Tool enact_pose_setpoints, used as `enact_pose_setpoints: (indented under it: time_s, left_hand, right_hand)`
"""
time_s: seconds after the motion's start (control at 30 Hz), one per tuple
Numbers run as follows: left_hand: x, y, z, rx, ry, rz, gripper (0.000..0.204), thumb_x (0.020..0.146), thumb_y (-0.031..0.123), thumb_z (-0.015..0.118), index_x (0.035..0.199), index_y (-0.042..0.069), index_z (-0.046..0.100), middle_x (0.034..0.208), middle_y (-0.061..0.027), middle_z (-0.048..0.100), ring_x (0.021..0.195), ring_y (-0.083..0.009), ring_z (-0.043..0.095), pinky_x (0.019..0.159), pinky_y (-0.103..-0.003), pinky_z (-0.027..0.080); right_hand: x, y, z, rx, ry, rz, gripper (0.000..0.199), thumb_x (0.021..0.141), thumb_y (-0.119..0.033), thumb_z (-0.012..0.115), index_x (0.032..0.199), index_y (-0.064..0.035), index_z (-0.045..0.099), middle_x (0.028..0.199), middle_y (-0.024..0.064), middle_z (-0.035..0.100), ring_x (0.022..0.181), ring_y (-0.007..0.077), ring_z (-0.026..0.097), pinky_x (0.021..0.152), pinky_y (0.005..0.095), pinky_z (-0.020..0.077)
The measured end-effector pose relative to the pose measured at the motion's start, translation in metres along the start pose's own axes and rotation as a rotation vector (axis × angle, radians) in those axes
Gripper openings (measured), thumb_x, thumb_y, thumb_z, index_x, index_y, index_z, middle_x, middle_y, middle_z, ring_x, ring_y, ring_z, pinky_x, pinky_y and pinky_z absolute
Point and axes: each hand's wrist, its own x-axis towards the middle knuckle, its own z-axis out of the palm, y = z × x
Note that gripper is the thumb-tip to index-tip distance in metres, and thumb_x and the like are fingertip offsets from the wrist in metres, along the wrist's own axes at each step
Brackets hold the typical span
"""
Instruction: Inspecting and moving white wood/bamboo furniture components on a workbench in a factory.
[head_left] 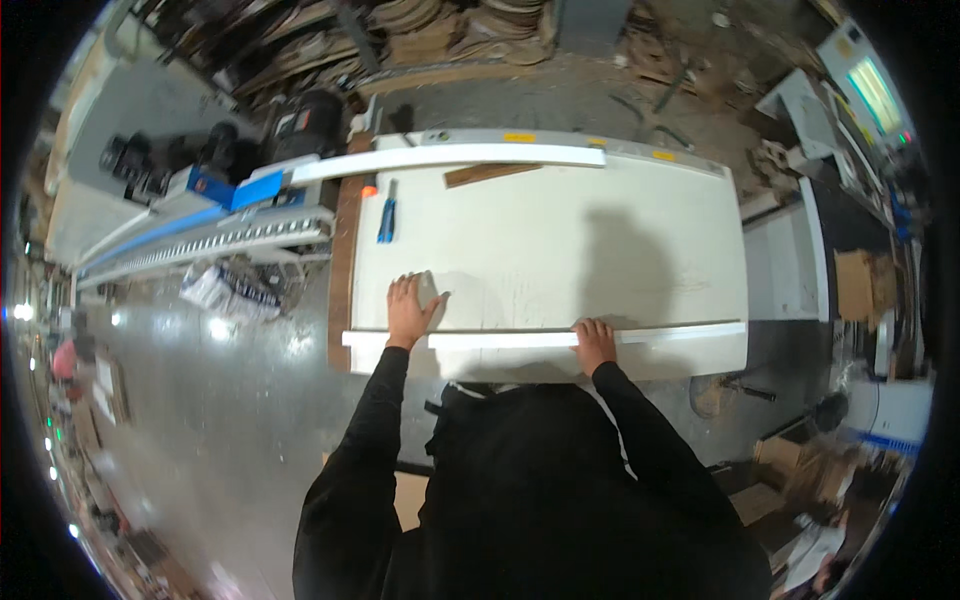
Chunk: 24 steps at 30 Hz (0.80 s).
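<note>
A long, thin white strip (500, 341) lies across the near side of a white-topped table (520, 260), close to the front edge. My left hand (408, 312) rests over the strip's left part, its fingers spread and reaching onto the tabletop beyond. Farther right, my right hand (594, 344) has its fingers curled over the same strip, gripping it. A blue-handled screwdriver (386, 218) lies at the table's back left. Along the back edge runs a second white strip (450, 156), with a flat brown piece (492, 174) beside it.
A machine with a blue-edged rail (200, 240) adjoins the table on the left. A small orange object (369, 191) sits at the back left corner. Beyond the table are heaps of brown strip material (410, 30). A machine with a lit screen (873, 95) stands at the far right.
</note>
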Motion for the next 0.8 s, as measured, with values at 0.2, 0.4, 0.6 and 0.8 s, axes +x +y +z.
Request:
enact_pose_setpoints:
  time_s: [0.2,0.4,0.6,0.8]
  left_hand:
    - [0.111,-0.071,-0.011,0.1,0.108,0.054,0.08,0.08,0.037,0.086,0.141,-0.004,0.053,0.139,-0.027,0.059,0.136,-0.045,0.05,0.118,-0.052,0.038]
    - [0.256,-0.12,-0.036,0.49,0.082,0.18,0.084,0.081,0.043,0.084,0.144,-0.004,0.052,0.147,-0.0264,0.057,0.14,-0.0419,0.05,0.122,-0.049,0.034]
    - [0.346,-0.123,0.005,1.085,0.967,0.146,0.062,0.101,0.052,0.055,0.142,0.007,0.063,0.138,-0.0155,0.067,0.116,-0.0312,0.067,0.099,-0.046,0.054]
    - [0.404,-0.054,-0.001,0.632,-0.311,0.187,0.061,0.07,0.029,0.092,0.124,0.008,0.07,0.118,-0.0159,0.076,0.106,-0.0362,0.074,0.09,-0.049,0.061]
  right_hand:
    - [0.001,-0.001,0.012,-0.053,0.198,-0.012,0.025,0.094,-0.019,0.069,0.116,-0.0075,0.063,0.141,0.0116,0.056,0.143,0.036,0.045,0.123,0.0542,0.0301]
    - [-0.008,-0.01,-0.003,-0.203,0.076,0.019,0.034,0.097,-0.018,0.062,0.129,-0.0096,0.066,0.164,0.0139,0.042,0.158,0.0376,0.029,0.13,0.0568,0.0224]
    - [0.004,0.016,0.057,0.112,0.304,-0.072,0.042,0.095,-0.017,0.065,0.137,-0.0171,0.063,0.169,0.0131,0.036,0.161,0.0359,0.024,0.132,0.056,0.0215]
    - [0.01,0.017,0.051,0.005,0.363,-0.02,0.034,0.104,-0.02,0.058,0.138,-0.0175,0.061,0.171,0.013,0.033,0.161,0.0382,0.023,0.132,0.0547,0.0231]
